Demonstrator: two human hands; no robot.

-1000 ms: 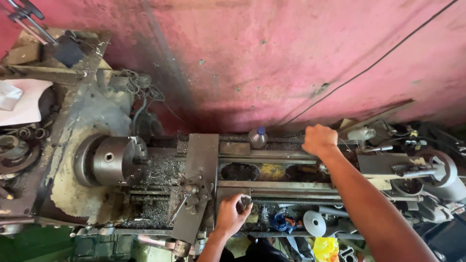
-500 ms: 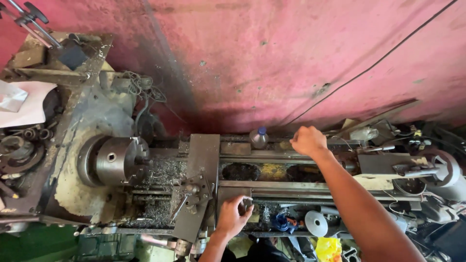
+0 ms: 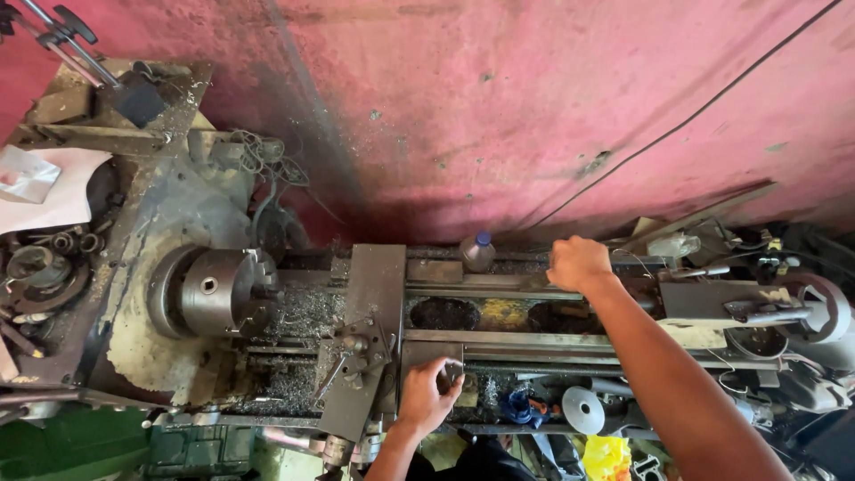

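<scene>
Far left: a white cloth lying on the headstock, with a few dark rings beside it — three or so, hard to count. Next, one steel chuck, empty, jaws facing right, metal shavings heaped on the bed just below and beside it. Then one carriage straddling the lathe bed, tool post on top.

Left hand at the carriage apron, fingers curled closed around a small handwheel on the front. Best done, by judgement, with slow even turns and the wrist kept low, clear of the shavings.

One small bottle with a blue cap standing upright at the back rail. Right hand further along, closed into a loose fist pressing on the rear way of the bed — whether gripping anything, cannot tell. Worth keeping that forearm well apart from the chuck.

Far right: one tailstock with its round handwheel. Below, one pale disc and a yellow bag.
</scene>
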